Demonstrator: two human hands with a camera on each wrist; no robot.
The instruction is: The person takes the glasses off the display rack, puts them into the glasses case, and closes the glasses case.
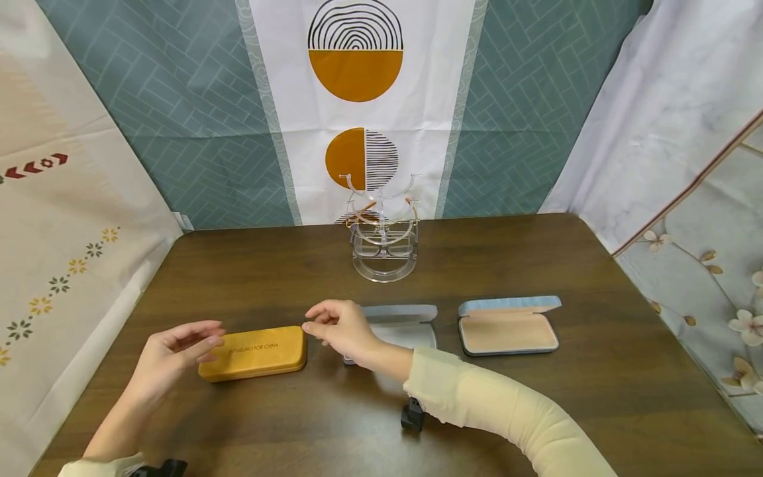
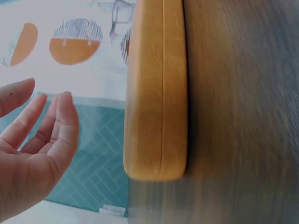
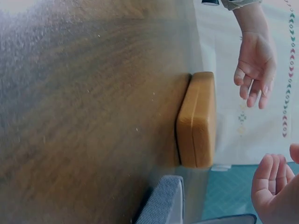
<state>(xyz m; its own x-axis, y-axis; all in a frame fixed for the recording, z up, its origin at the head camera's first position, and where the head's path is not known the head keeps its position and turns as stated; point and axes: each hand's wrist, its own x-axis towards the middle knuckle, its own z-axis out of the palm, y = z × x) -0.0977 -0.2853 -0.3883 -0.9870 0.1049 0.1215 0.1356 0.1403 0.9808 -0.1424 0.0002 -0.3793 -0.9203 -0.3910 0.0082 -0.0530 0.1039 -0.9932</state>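
A closed mustard-yellow glasses case (image 1: 256, 354) with dark lettering on its lid lies on the table at the left. My left hand (image 1: 173, 358) hovers by its left end, fingers loosely bent and holding nothing; the left wrist view shows a gap between that hand and the case (image 2: 156, 93). At the case's right end hangs my right hand (image 1: 342, 331), relaxed and without anything in it. That hand and forearm partly cover an open grey glasses case (image 1: 408, 334). In the right wrist view the yellow case (image 3: 198, 121) stands apart from both hands.
An open glasses case with a blue lid and beige lining (image 1: 508, 331) lies at the right on the brown wooden table (image 1: 477, 265). A clear display stand (image 1: 384, 271) holding glasses is at the back centre. Patterned cloths hang behind and at both sides.
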